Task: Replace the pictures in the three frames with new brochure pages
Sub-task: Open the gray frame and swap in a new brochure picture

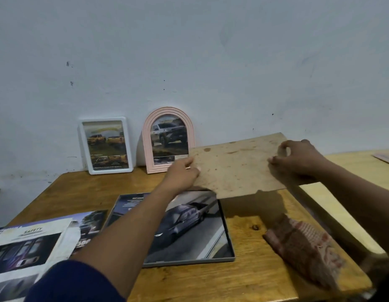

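A grey frame (231, 240) lies flat on the wooden table (243, 269) with a car brochure page (189, 223) inside it. Above it I hold a brown backing board (237, 164) level in the air: my left hand (181, 173) grips its left edge and my right hand (298, 160) pinches its right edge. A white rectangular frame (85, 147) and a pink arched frame (146, 140) stand against the wall, each holding a truck picture. Loose brochure pages (32, 243) lie at the table's front left.
A folded reddish patterned cloth (304, 245) lies on the table's right side. A second, paler table (350, 171) stands to the right with a pink item (385, 159) on it. The pale wall (189, 62) closes off the back.
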Demonstrator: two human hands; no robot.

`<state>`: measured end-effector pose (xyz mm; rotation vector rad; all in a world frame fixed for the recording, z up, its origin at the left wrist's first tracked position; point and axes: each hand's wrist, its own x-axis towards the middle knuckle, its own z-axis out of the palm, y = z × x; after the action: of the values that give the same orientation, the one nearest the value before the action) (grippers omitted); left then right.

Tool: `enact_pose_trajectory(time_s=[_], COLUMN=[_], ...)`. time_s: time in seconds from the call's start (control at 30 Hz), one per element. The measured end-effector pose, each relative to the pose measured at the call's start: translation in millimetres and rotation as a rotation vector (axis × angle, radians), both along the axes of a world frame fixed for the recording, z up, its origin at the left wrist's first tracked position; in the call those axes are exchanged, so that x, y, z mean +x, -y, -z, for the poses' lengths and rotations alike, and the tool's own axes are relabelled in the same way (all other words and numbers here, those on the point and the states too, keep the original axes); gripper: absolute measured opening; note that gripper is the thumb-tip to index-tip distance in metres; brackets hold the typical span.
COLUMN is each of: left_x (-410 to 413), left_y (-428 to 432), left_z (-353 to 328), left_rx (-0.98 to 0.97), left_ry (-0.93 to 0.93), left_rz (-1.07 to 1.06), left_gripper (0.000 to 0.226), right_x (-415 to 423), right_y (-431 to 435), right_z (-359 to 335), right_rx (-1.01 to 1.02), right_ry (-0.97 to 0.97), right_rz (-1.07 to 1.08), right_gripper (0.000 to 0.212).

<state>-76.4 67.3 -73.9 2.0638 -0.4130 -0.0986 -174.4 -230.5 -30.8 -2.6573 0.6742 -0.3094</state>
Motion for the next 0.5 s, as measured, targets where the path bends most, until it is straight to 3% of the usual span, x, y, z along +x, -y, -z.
enact_pose_trajectory(time_s=[0.17, 0.27, 0.5], left_x=[5.3, 19.1, 32.3], left_y=[55.0, 71.7, 85.7], left_z=[9.6, 26.7, 68.3], left_rx=[0.139, 0.212, 0.443], left_ry=[0.001, -0.032, -0.012], left_rz=[0.152, 0.177, 0.214], left_gripper=[0.059, 0.072, 0.076], right_x=[5.3, 9.9, 15.3], right_y=[47.6, 58.9, 68.3], right_z=[16.8, 31.0, 64.3], right_rx=[-0.048, -0.079, -0.133], right_ry=[-0.047, -0.058, -0.154], right_rz=[0.082, 0.095, 0.125], right_gripper=[0.076, 0.071, 0.069])
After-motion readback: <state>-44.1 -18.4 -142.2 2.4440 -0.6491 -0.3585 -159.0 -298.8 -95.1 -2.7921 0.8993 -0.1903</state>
